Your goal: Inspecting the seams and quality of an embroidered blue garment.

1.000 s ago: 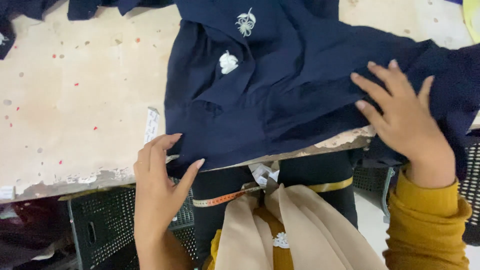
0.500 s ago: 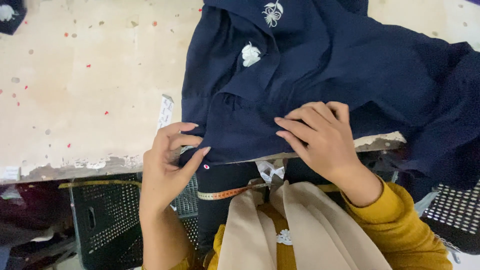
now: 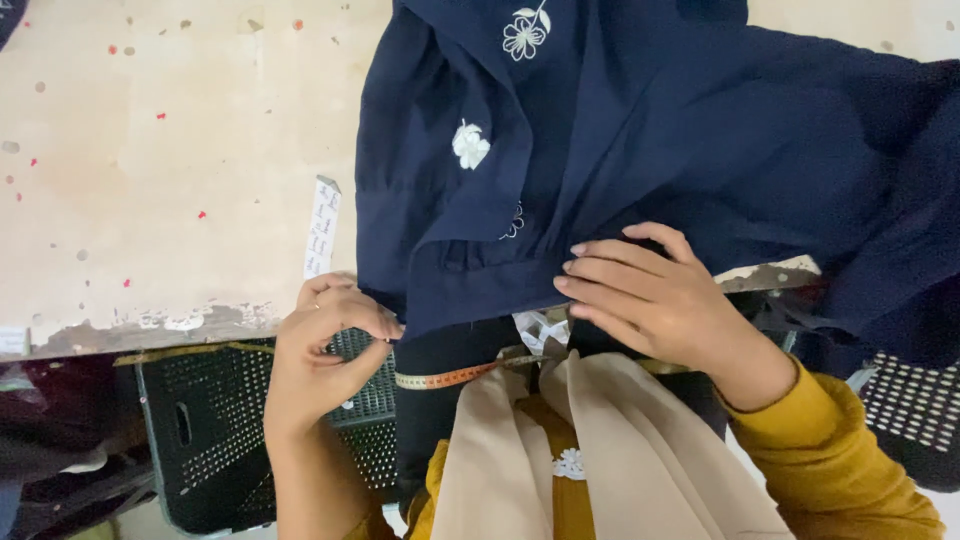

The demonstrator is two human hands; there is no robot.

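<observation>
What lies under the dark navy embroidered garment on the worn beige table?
The navy garment covers the table at right; its hem overhangs the chipped edge. A white paper label shows beside it. Anything beneath the cloth is hidden.

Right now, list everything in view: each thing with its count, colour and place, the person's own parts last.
Dark navy fabric garment with white embroidered flowers: one, spread over the table's right half, its hem hanging past the near edge.
Worn beige worktable with red specks: one, upper frame.
White paper strip label: one, on the table beside the garment's left edge.
Orange measuring tape: one, below the table edge.
Black perforated plastic crates: two, under the table, left and far right.
Beige scarf: one, bottom centre.
Left hand: pinching the garment's lower left corner.
Right hand: flat on the hem.
</observation>
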